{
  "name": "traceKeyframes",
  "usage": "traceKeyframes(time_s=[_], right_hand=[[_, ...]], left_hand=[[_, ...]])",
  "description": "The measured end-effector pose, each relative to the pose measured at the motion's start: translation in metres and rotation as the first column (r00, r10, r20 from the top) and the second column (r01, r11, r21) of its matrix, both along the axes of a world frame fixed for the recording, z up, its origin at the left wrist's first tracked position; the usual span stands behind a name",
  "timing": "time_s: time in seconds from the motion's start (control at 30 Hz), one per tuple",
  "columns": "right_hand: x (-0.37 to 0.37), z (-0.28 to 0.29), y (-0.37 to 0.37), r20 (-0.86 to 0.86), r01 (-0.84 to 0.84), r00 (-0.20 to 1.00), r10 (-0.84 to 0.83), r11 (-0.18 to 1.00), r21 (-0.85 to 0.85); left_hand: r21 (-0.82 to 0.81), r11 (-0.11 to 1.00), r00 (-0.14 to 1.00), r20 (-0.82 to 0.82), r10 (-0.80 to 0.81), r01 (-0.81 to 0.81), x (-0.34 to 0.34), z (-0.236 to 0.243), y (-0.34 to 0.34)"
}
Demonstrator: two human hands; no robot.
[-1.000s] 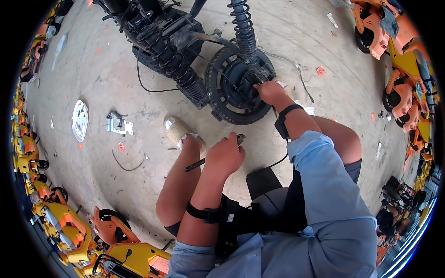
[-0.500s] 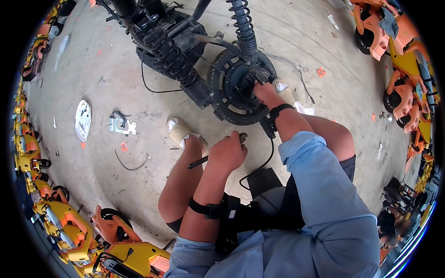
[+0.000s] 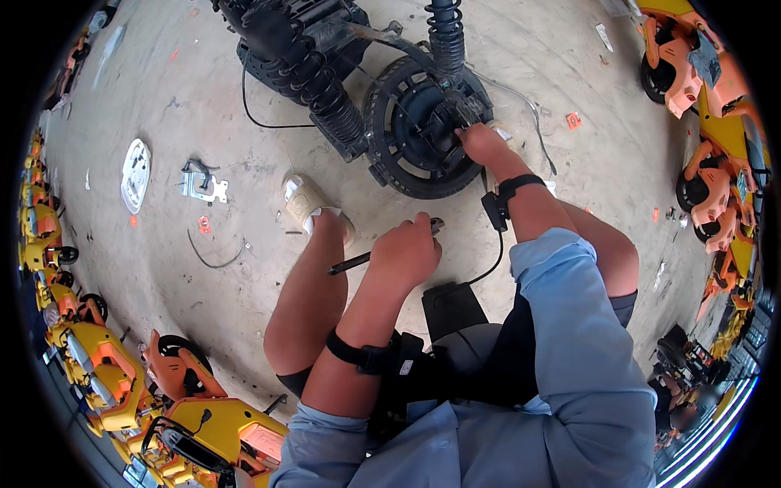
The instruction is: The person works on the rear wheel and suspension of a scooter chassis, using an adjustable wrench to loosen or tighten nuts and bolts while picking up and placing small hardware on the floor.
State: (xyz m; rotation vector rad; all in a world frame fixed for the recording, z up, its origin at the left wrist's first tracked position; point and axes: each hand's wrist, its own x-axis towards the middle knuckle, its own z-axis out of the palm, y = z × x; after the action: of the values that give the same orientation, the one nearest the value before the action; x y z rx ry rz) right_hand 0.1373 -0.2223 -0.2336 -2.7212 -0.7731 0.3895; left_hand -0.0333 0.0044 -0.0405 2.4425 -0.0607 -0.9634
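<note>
A black scooter wheel (image 3: pixel 386 154) lies in front of me, joined to a frame with a coil-spring shock absorber (image 3: pixel 447 41) on either side. My right hand (image 3: pixel 486 146) reaches to its hub, fingers closed together beside the axle end (image 3: pixel 457 114); whatever they pinch is hidden. My left hand (image 3: pixel 407 250) is closed around a wrench (image 3: pixel 350 263), held above the floor near my left knee. Its dark handle sticks out to the left and its metal head shows past the fingers.
On the floor at left lie a white oval plate (image 3: pixel 136 176), a metal bracket (image 3: pixel 203 184) and a thin cable (image 3: pixel 213 262). Another cable (image 3: pixel 533 110) runs right of the wheel. Yellow and orange scooters (image 3: pixel 106 370) line both sides. A person (image 3: pixel 679 415) is at the far right.
My view has shifted, so the wheel and frame sit slightly higher in the picture. The right hand stays at the hub, and the left still holds the wrench.
</note>
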Motion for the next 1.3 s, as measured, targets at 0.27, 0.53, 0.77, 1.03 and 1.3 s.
traceKeyframes(time_s=[0.27, 0.53, 0.77, 1.03, 1.3], right_hand=[[-0.012, 0.017, 0.009, -0.052, 0.248, 0.968, -0.247, 0.969, 0.010], [0.002, 0.040, 0.007, -0.079, 0.118, 0.987, -0.139, 0.966, -0.231], [-0.001, 0.041, 0.020, -0.122, 0.162, 0.973, -0.197, 0.954, -0.252], [-0.004, 0.012, 0.016, -0.043, 0.249, 0.963, -0.268, 0.936, -0.247], [-0.022, 0.051, 0.057, 0.067, 0.327, 0.945, -0.321, 0.939, -0.108]], left_hand=[[-0.013, 1.000, 1.000, 0.018, 0.009, -0.009, -0.003, -0.001, 0.004], [-0.031, 0.999, 0.998, 0.064, 0.009, -0.007, -0.004, 0.003, 0.007], [-0.016, 0.999, 0.999, 0.036, 0.031, -0.030, -0.008, 0.005, 0.019], [-0.027, 0.999, 0.998, 0.054, 0.029, -0.027, -0.008, 0.005, 0.021], [0.006, 0.999, 0.997, 0.068, 0.032, -0.033, -0.017, 0.002, 0.026]])
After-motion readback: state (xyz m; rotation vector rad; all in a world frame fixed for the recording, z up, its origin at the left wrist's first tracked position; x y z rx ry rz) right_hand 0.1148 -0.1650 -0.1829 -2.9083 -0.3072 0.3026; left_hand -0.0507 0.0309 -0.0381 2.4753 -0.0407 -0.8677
